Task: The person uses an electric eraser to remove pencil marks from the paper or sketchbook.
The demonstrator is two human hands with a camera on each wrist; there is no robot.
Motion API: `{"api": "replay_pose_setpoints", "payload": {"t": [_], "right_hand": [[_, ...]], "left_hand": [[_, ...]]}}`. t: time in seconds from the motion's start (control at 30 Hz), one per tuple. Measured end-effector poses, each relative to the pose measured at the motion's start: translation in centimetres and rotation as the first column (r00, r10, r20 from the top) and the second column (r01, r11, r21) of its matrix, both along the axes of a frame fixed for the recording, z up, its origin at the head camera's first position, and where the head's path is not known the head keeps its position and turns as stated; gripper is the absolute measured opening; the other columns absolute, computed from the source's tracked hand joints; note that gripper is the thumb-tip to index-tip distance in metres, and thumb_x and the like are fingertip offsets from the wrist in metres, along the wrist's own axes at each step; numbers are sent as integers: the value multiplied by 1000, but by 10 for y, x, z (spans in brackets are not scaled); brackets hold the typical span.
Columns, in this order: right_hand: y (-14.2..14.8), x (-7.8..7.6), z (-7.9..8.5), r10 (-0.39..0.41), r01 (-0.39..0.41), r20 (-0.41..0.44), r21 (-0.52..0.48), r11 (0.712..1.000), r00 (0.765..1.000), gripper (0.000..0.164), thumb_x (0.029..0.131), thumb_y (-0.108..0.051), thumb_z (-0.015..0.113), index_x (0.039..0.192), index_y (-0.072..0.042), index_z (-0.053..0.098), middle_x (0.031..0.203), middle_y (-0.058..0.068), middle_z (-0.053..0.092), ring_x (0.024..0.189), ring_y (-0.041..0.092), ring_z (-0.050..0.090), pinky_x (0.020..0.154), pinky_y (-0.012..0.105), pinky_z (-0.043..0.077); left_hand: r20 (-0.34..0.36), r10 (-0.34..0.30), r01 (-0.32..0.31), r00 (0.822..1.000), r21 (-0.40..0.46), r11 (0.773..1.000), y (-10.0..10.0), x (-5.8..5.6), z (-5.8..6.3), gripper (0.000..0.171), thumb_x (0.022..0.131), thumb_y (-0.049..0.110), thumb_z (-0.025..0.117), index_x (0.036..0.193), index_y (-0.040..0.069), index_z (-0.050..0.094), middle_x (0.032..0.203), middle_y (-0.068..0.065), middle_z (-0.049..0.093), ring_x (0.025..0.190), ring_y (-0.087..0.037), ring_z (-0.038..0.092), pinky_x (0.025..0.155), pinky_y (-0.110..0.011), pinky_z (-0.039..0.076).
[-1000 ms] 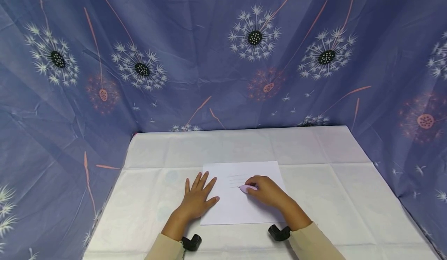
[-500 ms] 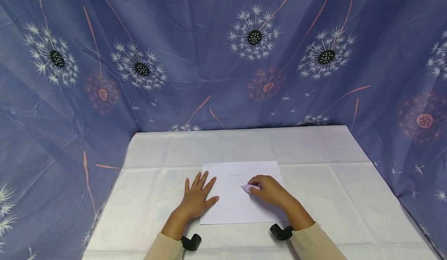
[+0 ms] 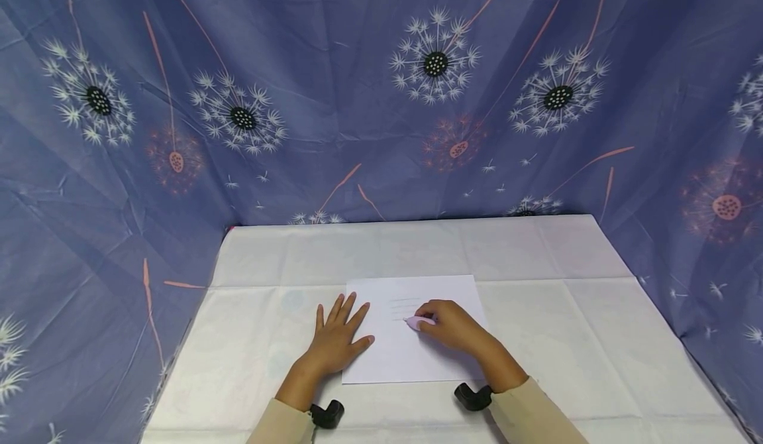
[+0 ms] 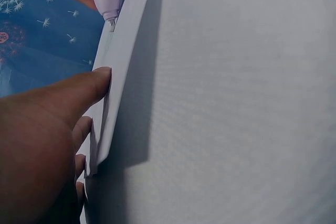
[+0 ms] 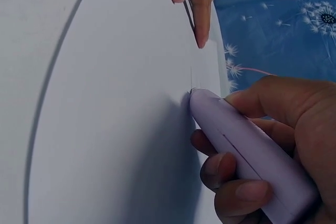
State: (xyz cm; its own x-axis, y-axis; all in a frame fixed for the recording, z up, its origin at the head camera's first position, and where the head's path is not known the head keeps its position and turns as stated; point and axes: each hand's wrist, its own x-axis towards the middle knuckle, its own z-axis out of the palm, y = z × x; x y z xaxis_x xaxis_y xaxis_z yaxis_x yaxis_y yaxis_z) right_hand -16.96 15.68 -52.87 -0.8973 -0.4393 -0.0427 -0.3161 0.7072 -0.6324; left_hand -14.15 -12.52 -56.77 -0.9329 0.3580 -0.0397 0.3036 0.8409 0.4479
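Observation:
A white sheet of paper (image 3: pixel 411 358) lies on the table with several faint, short, parallel lines. My right hand (image 3: pixel 456 325) grips a light purple, thick-bodied, pen-shaped tool (image 5: pixel 252 150) between thumb and curled fingers. In the left wrist view, the tool has a small silvery tip that points at the paper; its exact kind cannot be told. The tip sits at the left end of the lowest line. My left hand (image 3: pixel 335 341) lies flat and spread on the paper's left edge, its fingertips on the sheet and table.
A white cloth with fold creases covers the table (image 3: pixel 566 338). Behind and on both sides hangs a blue curtain (image 3: pixel 334 99) with a dandelion print. Black wrist cameras (image 3: pixel 328 414) are strapped to both wrists.
My right hand first shifts slightly right with the purple tool, then back left to the start of the lowest line. The left hand and paper stay in place.

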Motion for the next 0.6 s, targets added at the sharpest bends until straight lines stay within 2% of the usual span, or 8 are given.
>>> {"api": "replay_pose_setpoints", "payload": {"t": [0.27, 0.6], "right_hand": [[-5, 2, -1, -23, 23, 7, -9, 1000, 1000, 13, 93, -18, 71, 101, -10, 77, 93, -7, 72, 89, 11, 64, 85, 36, 53], [6, 5, 0, -70, 69, 2, 25, 997, 998, 15, 93, -18, 71, 103, -10, 77, 95, -6, 73, 93, 14, 66, 89, 42, 54]], "left_hand": [[1, 2, -2, 1000, 5, 1000, 0, 1, 2, 68, 99, 50, 57, 157, 17, 40, 169, -15, 21, 158, -42, 11, 118, -74, 2], [-6, -3, 3, 1000, 14, 1000, 1, 1, 3, 68, 99, 48, 58, 156, 16, 41, 169, -16, 22, 157, -43, 12, 118, -75, 2]]}}
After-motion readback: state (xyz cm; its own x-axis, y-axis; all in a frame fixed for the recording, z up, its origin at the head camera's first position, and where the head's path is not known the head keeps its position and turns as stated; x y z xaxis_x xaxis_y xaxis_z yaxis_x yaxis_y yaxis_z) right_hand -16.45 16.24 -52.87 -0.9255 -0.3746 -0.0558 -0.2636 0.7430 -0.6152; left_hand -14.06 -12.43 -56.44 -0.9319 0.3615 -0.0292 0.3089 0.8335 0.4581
